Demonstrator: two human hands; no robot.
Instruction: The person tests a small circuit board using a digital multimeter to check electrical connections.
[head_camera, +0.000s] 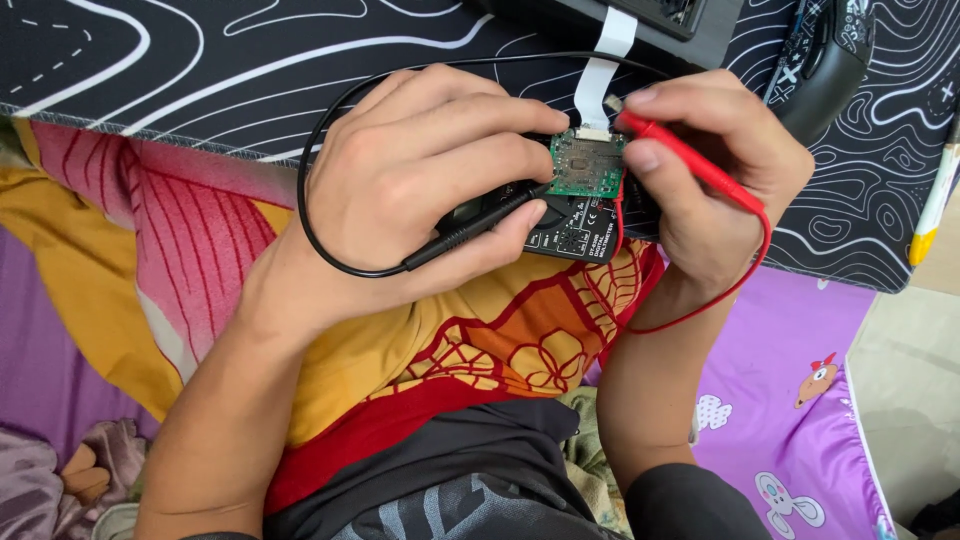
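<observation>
A small green circuit board (588, 163) is held between both hands, just above a black multimeter (575, 232) that lies at the edge of the black desk mat with white wavy lines (200, 70). A white flat ribbon cable (600, 70) is attached to the top edge of the board and goes up to a dark device (640, 20) on the mat.

The black probe (480, 225) is pinched by the left hand (420, 190) between thumb and curled fingers, and its tip is placed at the left edge of the board. The red probe (690, 165) is gripped by the right hand (715, 180) between thumb and index finger, with the tip at the upper right corner of the board.

A black computer mouse (830, 65) is seen on the mat, near the right hand. A colourful patterned blanket (480, 340) is spread under the forearms. No container is seen.
</observation>
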